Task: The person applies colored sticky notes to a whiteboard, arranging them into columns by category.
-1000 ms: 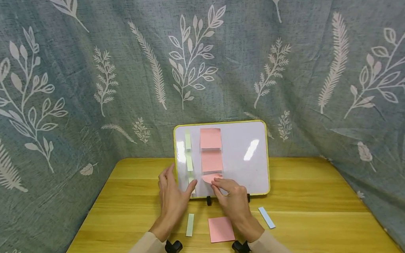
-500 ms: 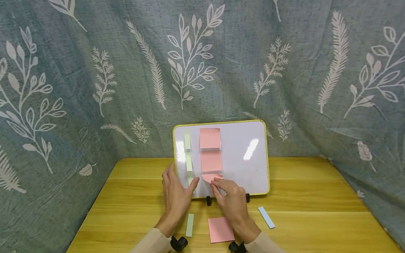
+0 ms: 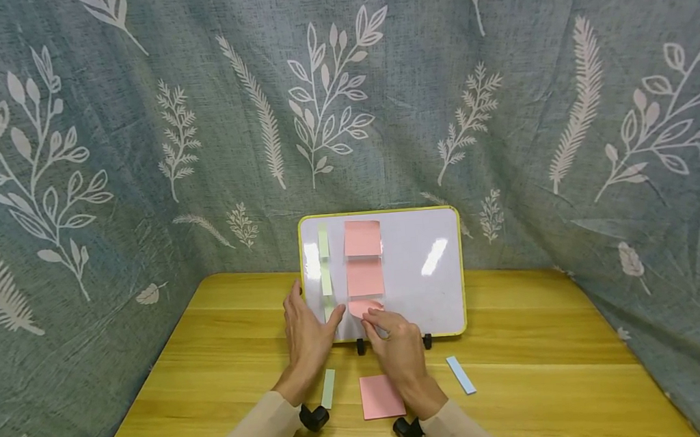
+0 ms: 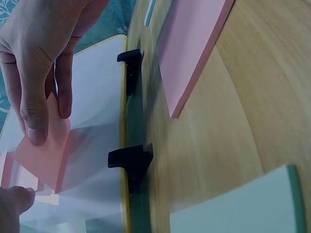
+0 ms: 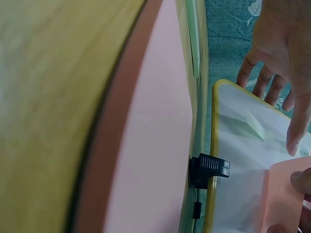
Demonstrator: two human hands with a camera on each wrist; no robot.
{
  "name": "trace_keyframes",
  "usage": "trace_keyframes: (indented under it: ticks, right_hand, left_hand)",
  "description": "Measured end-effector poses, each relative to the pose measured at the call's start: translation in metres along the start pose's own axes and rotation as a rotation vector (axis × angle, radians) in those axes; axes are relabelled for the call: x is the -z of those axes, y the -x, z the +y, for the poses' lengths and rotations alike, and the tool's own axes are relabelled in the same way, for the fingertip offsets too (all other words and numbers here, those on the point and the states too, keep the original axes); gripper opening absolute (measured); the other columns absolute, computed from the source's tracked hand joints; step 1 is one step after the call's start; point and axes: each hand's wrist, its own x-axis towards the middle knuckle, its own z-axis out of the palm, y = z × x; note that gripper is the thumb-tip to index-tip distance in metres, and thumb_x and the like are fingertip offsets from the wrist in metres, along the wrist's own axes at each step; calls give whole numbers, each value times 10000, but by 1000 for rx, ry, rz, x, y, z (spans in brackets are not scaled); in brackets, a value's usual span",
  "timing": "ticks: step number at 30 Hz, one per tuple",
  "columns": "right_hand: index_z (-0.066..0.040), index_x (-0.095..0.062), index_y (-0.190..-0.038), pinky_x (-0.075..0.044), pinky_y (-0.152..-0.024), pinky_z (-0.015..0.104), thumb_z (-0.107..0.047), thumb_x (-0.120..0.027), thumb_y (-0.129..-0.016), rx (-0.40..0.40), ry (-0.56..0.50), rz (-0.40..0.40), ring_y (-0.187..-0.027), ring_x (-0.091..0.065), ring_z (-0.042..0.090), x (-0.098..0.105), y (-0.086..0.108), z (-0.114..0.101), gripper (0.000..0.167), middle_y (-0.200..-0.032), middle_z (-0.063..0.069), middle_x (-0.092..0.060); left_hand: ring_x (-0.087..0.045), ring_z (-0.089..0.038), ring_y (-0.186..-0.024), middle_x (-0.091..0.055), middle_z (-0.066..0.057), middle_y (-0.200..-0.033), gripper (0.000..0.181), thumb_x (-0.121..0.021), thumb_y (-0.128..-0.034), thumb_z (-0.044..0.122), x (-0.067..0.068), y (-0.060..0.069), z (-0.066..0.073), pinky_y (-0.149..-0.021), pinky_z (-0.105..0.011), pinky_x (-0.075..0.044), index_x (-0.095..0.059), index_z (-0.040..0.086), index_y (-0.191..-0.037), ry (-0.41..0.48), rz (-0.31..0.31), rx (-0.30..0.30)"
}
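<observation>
- The right hand (image 3: 399,352) is clamping thumb and fingertips together on one pink sticky note (image 3: 362,308), which is curving outward in front of the lower face of the whiteboard (image 3: 412,296), just below two other pink notes (image 3: 364,277).
- The left hand (image 3: 309,338) is keeping its thumb well apart from its fingers; the fingers are lying along the board's left edge, and the thumb is reaching across the front, just beside the pinched note. Whether that thumb is touching paper, I am not able to tell from where I am standing.
- Counting the board: three pink notes, including the held one, and three green strips (image 3: 326,278), the lowest partly hiding behind the left thumb. Two black stand feet (image 3: 361,346) are supporting it.
- Counting the table (image 3: 524,397): one pink note pad (image 3: 382,397), one green strip pad (image 3: 329,389) and one blue strip pad (image 3: 461,375) are lying before the board.
- Against one second ago: the left hand is sitting further right, the right hand is showing slightly further left, and the pinch is continuing. The three pads are staying put.
</observation>
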Motion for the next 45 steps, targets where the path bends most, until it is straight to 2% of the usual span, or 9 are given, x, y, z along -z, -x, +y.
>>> trace_keyframes:
  ticks: [12, 18, 29, 35, 40, 45]
  right_hand:
    - [-29, -924, -1138, -724, -950, 483, -79, -981, -944, -22, 30, -40, -1120, -889, 373, 0, 0, -1, 207, -1157, 176, -901]
    - [-29, -925, -1134, -722, -961, 489, -85, -976, -951, -26, 49, -66, -1130, -886, 380, 1, 0, -2, 198, -1166, 183, -899]
    - [-49, -923, -1166, -713, -1001, 496, -97, -972, -960, -27, 89, -148, -1166, -877, 373, 3, 2, -3, 217, -1229, 159, -894]
    - [-49, -908, -1224, -701, -1038, 494, -98, -983, -945, -30, 119, -209, -1226, -853, 382, 4, 4, -3, 293, -1295, 143, -882]
    - [-25, -876, -1303, -685, -1081, 496, -148, -995, -938, -24, 156, -243, -1282, -827, 392, 4, 6, -2, 403, -1362, 153, -861]
    - [25, -835, -1367, -645, -1166, 519, -189, -992, -944, 57, 175, -273, -1358, -787, 413, 4, 7, -1, 500, -1456, 190, -818]
  left_hand:
    - [-576, -535, -1531, -483, -328, -1715, 1216, -1013, -928, 408, -9, -2, 2, -1233, -719, -528, -269, 60, -1824, 4, 21, 29]
    - [-622, -542, -1433, -507, -335, -1654, 1263, -1036, -896, 421, -16, -3, 1, -1150, -738, -554, -258, 65, -1825, -21, 54, 27]
    - [-669, -509, -1278, -510, -349, -1598, 1347, -1052, -861, 484, -29, -9, -2, -1047, -679, -603, -220, 82, -1841, -78, 113, 21]
    - [-705, -493, -1170, -517, -335, -1555, 1354, -1056, -861, 485, -33, -10, 0, -952, -633, -661, -210, 122, -1853, -40, 127, 58]
    - [-697, -471, -1187, -503, -327, -1533, 1360, -1079, -844, 434, -33, -12, 2, -949, -618, -681, -217, 140, -1854, 16, 124, 73]
    - [-679, -478, -1235, -490, -322, -1540, 1369, -1097, -829, 377, -32, -14, 1, -997, -633, -667, -218, 152, -1854, 54, 114, 74]
